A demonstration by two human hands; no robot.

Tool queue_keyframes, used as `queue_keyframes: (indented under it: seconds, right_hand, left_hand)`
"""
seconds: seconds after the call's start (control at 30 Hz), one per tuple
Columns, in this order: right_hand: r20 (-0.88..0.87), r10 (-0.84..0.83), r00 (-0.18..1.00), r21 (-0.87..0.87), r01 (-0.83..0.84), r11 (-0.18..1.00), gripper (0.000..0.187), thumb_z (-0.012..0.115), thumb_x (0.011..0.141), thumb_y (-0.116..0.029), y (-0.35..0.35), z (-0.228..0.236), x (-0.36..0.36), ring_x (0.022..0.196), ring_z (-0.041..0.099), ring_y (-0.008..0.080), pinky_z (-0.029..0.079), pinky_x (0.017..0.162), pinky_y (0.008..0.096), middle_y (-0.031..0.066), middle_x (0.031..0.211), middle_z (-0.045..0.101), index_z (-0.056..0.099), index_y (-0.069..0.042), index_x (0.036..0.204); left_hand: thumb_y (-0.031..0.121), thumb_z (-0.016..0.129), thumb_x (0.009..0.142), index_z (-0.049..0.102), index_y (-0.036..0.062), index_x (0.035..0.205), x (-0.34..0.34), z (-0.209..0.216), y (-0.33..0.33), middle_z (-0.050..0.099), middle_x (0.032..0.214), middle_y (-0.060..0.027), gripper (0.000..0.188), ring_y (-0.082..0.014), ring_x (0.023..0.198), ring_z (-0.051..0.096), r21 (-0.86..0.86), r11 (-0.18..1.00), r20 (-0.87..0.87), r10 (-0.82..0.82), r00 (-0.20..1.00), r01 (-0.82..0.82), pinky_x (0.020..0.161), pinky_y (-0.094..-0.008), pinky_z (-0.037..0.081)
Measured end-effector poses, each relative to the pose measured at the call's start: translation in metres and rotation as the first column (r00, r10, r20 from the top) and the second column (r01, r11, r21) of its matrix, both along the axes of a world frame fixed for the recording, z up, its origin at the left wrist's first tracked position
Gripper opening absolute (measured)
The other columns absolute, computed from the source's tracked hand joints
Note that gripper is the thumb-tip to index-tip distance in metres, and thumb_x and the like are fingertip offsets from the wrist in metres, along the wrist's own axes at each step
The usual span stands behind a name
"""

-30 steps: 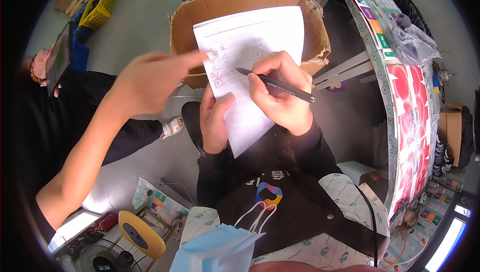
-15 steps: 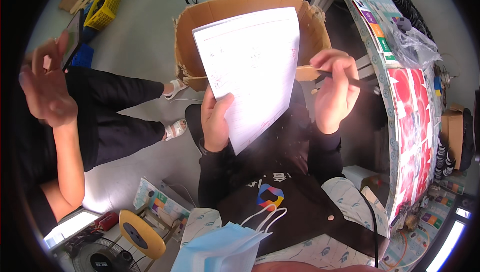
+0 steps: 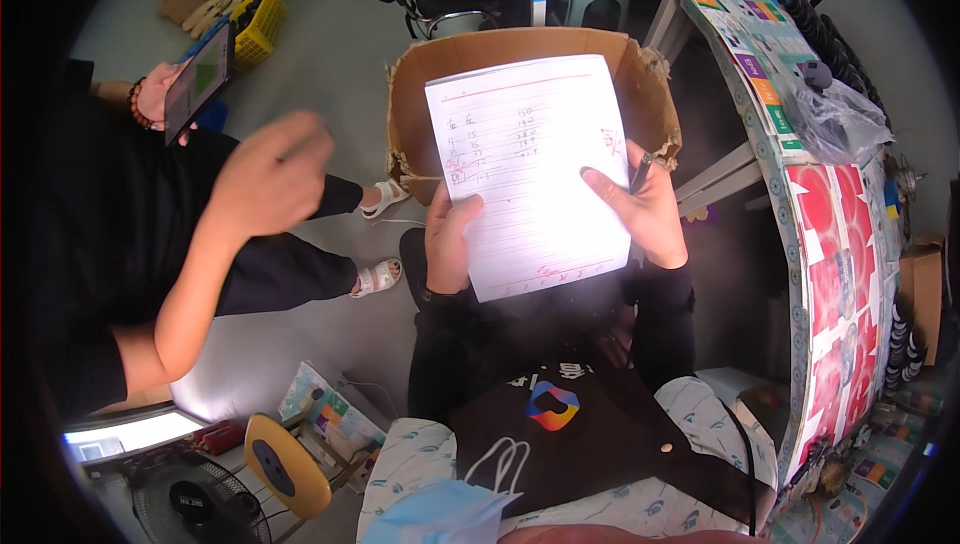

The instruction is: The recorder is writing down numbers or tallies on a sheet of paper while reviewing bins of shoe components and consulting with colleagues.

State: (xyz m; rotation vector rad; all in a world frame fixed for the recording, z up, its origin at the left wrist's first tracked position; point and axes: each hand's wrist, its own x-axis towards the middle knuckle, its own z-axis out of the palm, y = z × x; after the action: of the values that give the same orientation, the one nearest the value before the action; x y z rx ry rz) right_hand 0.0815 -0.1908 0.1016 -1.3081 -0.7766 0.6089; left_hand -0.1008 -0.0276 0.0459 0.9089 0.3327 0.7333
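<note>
A white lined writing pad point(image 3: 550, 194) with handwritten columns and red marks is held up in front of me. My left hand point(image 3: 449, 244) grips its lower left edge, with the thumb on top of the sheets. At the right edge, my right hand point(image 3: 655, 212) lays its thumb on the page and keeps its fingers behind it. A dark pen point(image 3: 642, 173) stands up between the thumb and fingers of that same hand. The hidden fingers of both hands lie under the pad.
An open cardboard box point(image 3: 408, 109) stands beyond the pad. At left, a co-worker in black holds a tablet point(image 3: 200, 81); their blurred other hand point(image 3: 272, 176) reaches toward the pad. A patterned table point(image 3: 825, 254) runs along the right. A yellow stool point(image 3: 287, 469) and fan point(image 3: 190, 504) are lower left.
My right hand has come in from the right and taken the pad's edge, still with the pen. The pad has straightened. The co-worker's raised hand has moved right, toward the pad.
</note>
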Motion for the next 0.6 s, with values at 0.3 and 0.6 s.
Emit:
queue_keyframes:
  seconds: [0.3,0.6]
  right_hand:
    - [0.075,-0.025,0.997,-0.042,0.028,0.999,0.03,0.073,0.096,-0.004,-0.002,-0.015,0.003,0.09,0.065,0.0098,0.054,0.081,0.0273,0.0043,0.102,0.072,0.064,0.003,0.123]
    - [0.097,-0.038,0.995,0.03,0.035,0.999,0.028,0.073,0.096,-0.002,-0.025,-0.006,0.002,0.093,0.064,0.0089,0.053,0.084,0.0272,0.0031,0.103,0.072,0.065,0.001,0.123]
  left_hand:
    - [0.007,0.054,0.097,0.052,-0.0047,0.144,0.01,-0.027,0.007,0.063,0.137,-0.0121,0.048,-0.0197,0.123,0.06,0.066,0.997,-0.029,-0.036,0.999,0.038,0.106,-0.032,0.045]
    - [0.011,0.052,0.098,0.048,-0.0044,0.147,0.015,-0.002,-0.014,0.062,0.137,-0.0127,0.051,-0.0223,0.124,0.06,0.048,0.989,0.094,-0.143,0.985,0.139,0.106,-0.0349,0.046]
